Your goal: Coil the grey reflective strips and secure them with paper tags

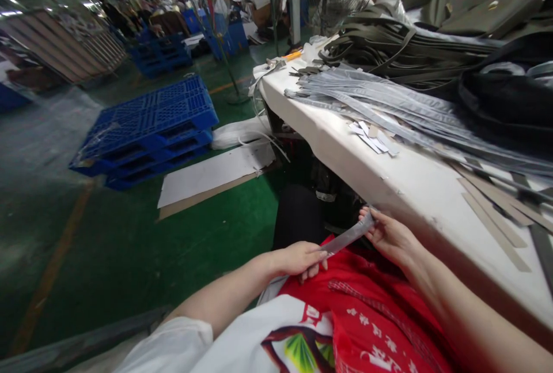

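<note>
A grey strip [348, 238] is stretched between my two hands, low over my lap and the red apron. My left hand [305, 259] pinches its lower left end. Its upper right end is gripped by my right hand [382, 232], close beside the white table's edge. Both hands have their fingers closed on the strip. On the table lies a fanned bundle of similar grey strips in clear film [367, 96]. Small white slips [374, 138] lie in front of that bundle.
The white table [415, 183] runs along my right, bearing olive straps [389, 44], beige strips [496, 223] and a black item [510, 85]. Stacked blue pallets [151, 122] and a flat white board [216, 177] lie on the green floor. People stand in the distance.
</note>
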The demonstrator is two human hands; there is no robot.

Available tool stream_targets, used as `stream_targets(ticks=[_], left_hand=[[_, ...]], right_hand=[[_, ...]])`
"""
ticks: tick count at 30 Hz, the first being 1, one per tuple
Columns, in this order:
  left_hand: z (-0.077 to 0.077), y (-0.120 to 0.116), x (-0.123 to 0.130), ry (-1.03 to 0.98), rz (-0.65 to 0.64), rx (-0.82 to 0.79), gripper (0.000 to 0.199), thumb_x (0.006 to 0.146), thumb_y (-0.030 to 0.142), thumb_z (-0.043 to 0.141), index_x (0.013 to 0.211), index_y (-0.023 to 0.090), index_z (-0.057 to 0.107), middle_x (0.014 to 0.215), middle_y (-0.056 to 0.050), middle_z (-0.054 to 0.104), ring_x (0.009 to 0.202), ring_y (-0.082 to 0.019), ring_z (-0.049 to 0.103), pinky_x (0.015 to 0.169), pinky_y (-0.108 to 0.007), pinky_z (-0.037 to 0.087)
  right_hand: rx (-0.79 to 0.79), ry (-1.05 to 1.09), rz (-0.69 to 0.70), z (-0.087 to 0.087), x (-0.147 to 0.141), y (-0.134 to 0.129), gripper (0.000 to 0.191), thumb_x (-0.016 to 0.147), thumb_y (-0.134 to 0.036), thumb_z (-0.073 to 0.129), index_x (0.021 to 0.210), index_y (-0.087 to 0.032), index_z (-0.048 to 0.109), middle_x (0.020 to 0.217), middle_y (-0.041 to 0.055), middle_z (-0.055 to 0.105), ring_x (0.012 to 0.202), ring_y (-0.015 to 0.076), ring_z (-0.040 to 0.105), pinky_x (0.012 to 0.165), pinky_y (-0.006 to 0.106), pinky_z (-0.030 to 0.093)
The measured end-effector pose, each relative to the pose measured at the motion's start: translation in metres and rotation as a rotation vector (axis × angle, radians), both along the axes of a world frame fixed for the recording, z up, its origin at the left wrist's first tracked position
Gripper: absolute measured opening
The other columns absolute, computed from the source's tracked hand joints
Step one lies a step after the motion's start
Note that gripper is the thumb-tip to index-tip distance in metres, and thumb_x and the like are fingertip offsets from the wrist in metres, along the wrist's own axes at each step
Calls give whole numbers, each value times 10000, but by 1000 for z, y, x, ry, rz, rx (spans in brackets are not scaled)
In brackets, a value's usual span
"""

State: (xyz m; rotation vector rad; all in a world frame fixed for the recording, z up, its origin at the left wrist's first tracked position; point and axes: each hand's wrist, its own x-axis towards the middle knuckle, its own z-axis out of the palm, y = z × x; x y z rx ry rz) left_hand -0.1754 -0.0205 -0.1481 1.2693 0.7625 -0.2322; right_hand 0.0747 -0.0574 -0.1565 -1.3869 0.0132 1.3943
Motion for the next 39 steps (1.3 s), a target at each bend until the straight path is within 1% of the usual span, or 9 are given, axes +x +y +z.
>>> stream_targets(ticks=[4, 8, 10, 13, 15, 18, 30, 34, 39], left_hand=[[8, 7, 10, -47, -222, 48, 558, 917, 649, 379, 889, 152, 630, 518, 74, 441, 422, -61, 379, 461, -198, 316], [14, 10, 29, -131, -392, 12, 543, 937, 622, 381, 858, 151, 638, 495, 65, 465, 477, -72, 428, 551, -202, 356], [14, 9, 39, -168, -413, -49, 542, 932, 626, 392, 849, 147, 634, 496, 58, 482, 484, -78, 444, 558, -206, 363], [14, 9, 53, -183, -396, -174, 545, 926, 636, 395, 887, 144, 626, 508, 53, 514, 432, -71, 388, 483, -209, 308], [15, 11, 59, -158, -386, -218, 536, 930, 632, 382, 918, 149, 614, 528, 49, 554, 395, -62, 321, 433, -213, 247], [15, 16, 62, -87, -377, -177, 490, 929, 625, 391, 886, 169, 563, 549, 51, 587, 376, -57, 301, 396, -210, 218], [12, 27, 74, 86, -341, -309, 580, 841, 713, 470, 773, 152, 599, 439, 67, 496, 298, -52, 287, 319, -210, 195], [24, 34, 89, 99, -426, -377, 569, 838, 688, 513, 728, 139, 617, 388, 65, 454, 284, -59, 316, 313, -202, 229], [54, 30, 105, -13, -356, -501, 534, 903, 608, 486, 733, 120, 623, 356, 75, 375, 283, -54, 267, 314, -199, 169]], right_hand=[[-114, -151, 91, -29, 17, -44, 150, 906, -123, 492, 826, -196, 597, 726, 31, 709, 653, 138, 696, 667, 248, 594], [-184, -363, 229, -31, 23, -82, 71, 760, -214, 695, 754, -188, 630, 776, 79, 708, 744, 236, 688, 743, 369, 584], [-53, -582, 340, -20, 17, -92, 174, 729, -205, 704, 899, -205, 668, 1052, 91, 695, 1029, 267, 638, 953, 405, 504], [297, -914, 750, -5, -1, -95, 499, 760, -146, 610, 1249, -239, 571, 1336, 78, 566, 1230, 251, 517, 1088, 422, 379], [395, -1049, 975, -1, -13, -92, 503, 786, -122, 559, 1280, -213, 538, 1259, 96, 614, 1134, 252, 573, 1022, 434, 426], [351, -1253, 1073, -5, -21, -85, 284, 862, -162, 538, 1140, -163, 597, 1044, 105, 687, 942, 261, 624, 879, 428, 475], [380, -1417, 1079, -27, -2, -81, 93, 922, -235, 555, 935, -192, 636, 827, 53, 672, 790, 226, 615, 752, 347, 446], [402, -1353, 894, -32, 11, -81, 194, 915, -159, 482, 1026, -186, 639, 910, 81, 657, 880, 236, 596, 835, 388, 461], [364, -976, 618, -58, 42, -84, 307, 962, -295, 393, 1181, -209, 591, 1171, 110, 649, 1067, 236, 610, 967, 411, 461]])
